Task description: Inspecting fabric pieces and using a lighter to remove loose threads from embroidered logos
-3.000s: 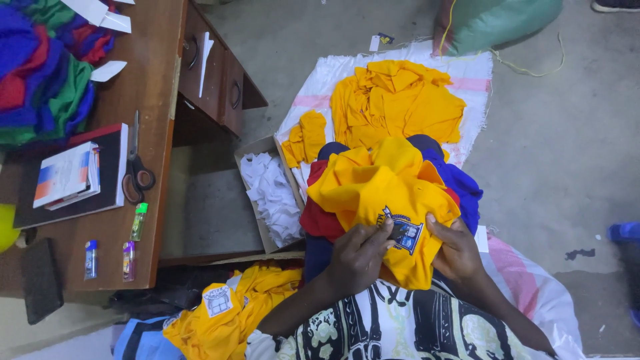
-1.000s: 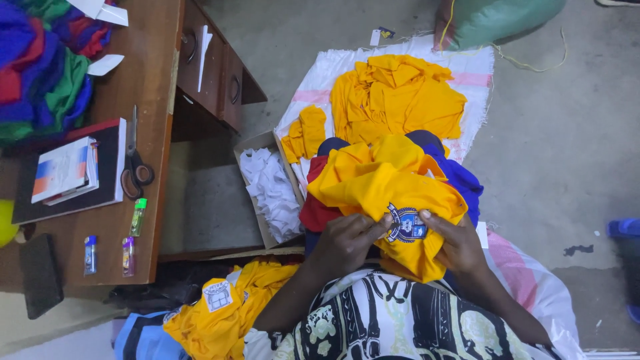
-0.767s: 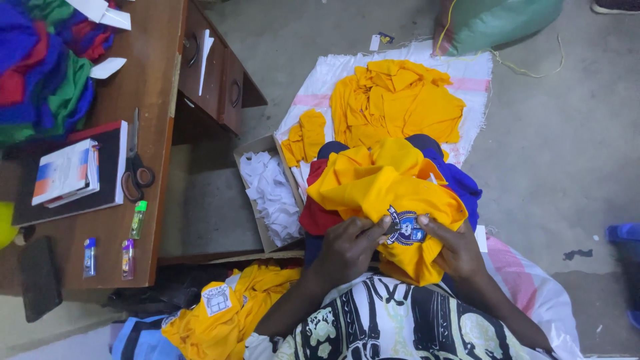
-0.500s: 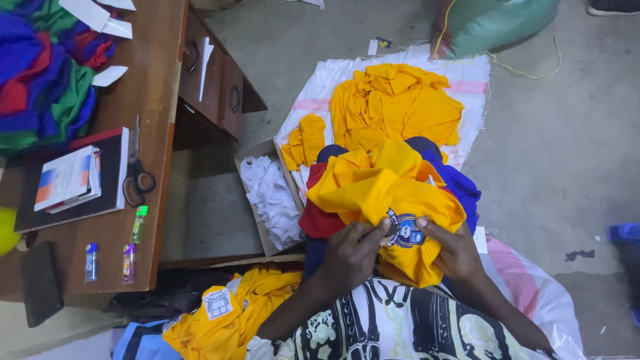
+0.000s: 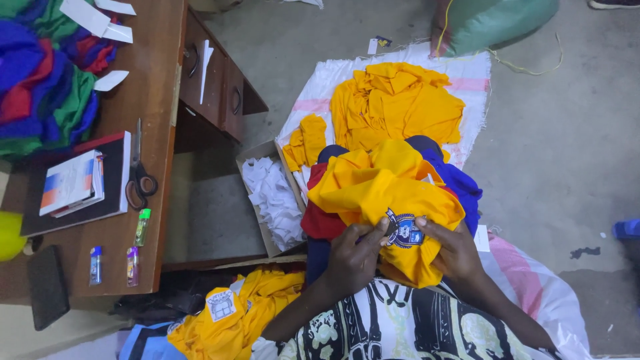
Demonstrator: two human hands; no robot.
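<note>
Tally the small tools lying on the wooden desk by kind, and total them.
Scissors with dark handles: 1
Green-capped marker pen: 1
Small clear tubes with coloured caps: 2
Total: 4

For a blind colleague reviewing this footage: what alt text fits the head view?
Two hands, left hand and right hand, press a blue-and-white badge onto a yellow garment on the person's lap. More yellow garments lie on a white sack; scissors rest on a wooden desk.

Blue-white crest badge (image 5: 403, 232) on yellow shirt in lap; white square label (image 5: 221, 304) on lower shirt; cardboard box (image 5: 257, 200), possibly white cloth inside.
</note>
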